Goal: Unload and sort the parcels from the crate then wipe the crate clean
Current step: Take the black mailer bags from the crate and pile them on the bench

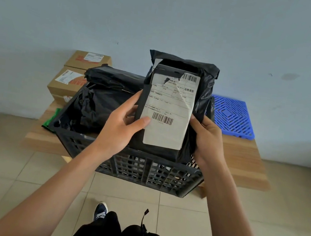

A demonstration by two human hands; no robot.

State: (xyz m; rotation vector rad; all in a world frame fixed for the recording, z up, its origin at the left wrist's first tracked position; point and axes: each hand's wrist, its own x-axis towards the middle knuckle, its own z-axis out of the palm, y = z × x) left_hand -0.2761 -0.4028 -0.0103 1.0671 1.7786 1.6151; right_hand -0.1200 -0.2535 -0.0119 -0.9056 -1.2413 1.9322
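- My left hand (123,127) grips the black parcel (174,104) at frame centre, thumb pressed on its white label (167,123).
- My right hand (209,138) clasps the parcel's right edge, fingers curled behind.
- The parcel is held upright above the black crate (143,168), which contains more black parcels (102,100).
- Cardboard boxes (76,73) sit upper left; a blue grid mat (231,115) lies to the right.

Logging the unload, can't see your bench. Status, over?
Left hand and right hand both grip black parcel, lifted above crate. More black bags remain inside. Nothing blocking.
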